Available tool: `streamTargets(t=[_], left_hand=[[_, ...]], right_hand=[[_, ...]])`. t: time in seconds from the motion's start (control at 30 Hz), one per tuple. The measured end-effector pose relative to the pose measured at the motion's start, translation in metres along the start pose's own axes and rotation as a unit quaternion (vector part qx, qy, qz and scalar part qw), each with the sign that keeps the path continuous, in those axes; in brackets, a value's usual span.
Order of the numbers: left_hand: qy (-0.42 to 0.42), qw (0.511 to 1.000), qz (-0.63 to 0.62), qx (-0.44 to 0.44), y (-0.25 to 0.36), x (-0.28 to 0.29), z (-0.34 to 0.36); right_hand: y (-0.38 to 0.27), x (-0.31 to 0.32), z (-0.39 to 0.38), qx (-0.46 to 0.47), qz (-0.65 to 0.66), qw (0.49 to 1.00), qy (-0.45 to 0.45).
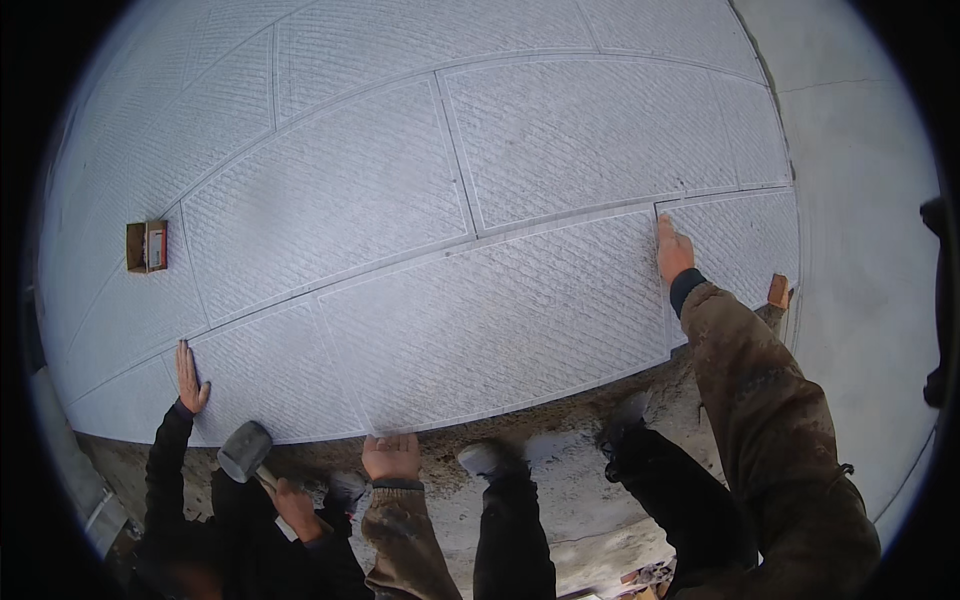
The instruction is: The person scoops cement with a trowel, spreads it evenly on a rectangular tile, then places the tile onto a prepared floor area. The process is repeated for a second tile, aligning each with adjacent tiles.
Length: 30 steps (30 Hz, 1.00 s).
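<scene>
My right hand (675,255) lies at the narrow joint between two pale grey stone slabs, near its far corner. Its index finger is stretched along the joint, the other fingers partly bent, and it holds nothing. At the near edge of the wide grooved stone slab (500,310), my left hand (392,458) has its fingers closed over the rim; the fingertips are hard to make out. To the left, a co-worker grips a mallet (245,452) with a dark grey head and light handle. The co-worker's other hand (190,378) rests flat on the slab's left part.
More grooved slabs (610,130) with thin joints spread beyond. A small open cardboard box (147,247) stands on them at the left. A reddish brick piece (778,291) sits by the right corner. Rough ground (570,480) runs along the near edge; smooth concrete (850,150) lies right.
</scene>
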<state>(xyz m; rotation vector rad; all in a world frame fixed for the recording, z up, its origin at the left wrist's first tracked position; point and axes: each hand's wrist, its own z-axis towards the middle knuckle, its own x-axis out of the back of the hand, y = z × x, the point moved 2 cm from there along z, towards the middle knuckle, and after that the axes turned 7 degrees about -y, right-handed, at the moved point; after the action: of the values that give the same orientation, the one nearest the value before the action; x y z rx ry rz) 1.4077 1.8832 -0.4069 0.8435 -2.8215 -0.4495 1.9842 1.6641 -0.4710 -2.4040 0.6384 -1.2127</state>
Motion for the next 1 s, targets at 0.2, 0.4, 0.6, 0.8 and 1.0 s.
streamTargets(t=[0.2, 0.4, 0.6, 0.8, 1.0], left_hand=[[0.015, 1.0, 0.008, -0.002, -0.002, -0.009, -0.009], [0.01, 1.0, 0.028, 0.009, -0.002, -0.006, -0.003], [-0.007, 1.0, 0.02, 0.0, -0.004, -0.004, -0.002], [0.001, 1.0, -0.008, 0.01, 0.0, 0.02, 0.018], [-0.09, 0.972, 0.13, -0.175, -0.029, 0.016, -0.047]], right_hand=[[0.008, 0.0, 0.008, 0.094, -0.068, 0.991, -0.059], [0.003, 0.008, 0.002, 0.02, -0.057, 0.994, -0.087], [-0.013, 0.01, -0.005, 0.052, -0.059, 0.991, -0.104], [-0.03, 0.023, -0.015, 0.062, -0.1, 0.982, -0.149], [-0.028, 0.052, -0.042, 0.175, -0.076, 0.981, -0.035]])
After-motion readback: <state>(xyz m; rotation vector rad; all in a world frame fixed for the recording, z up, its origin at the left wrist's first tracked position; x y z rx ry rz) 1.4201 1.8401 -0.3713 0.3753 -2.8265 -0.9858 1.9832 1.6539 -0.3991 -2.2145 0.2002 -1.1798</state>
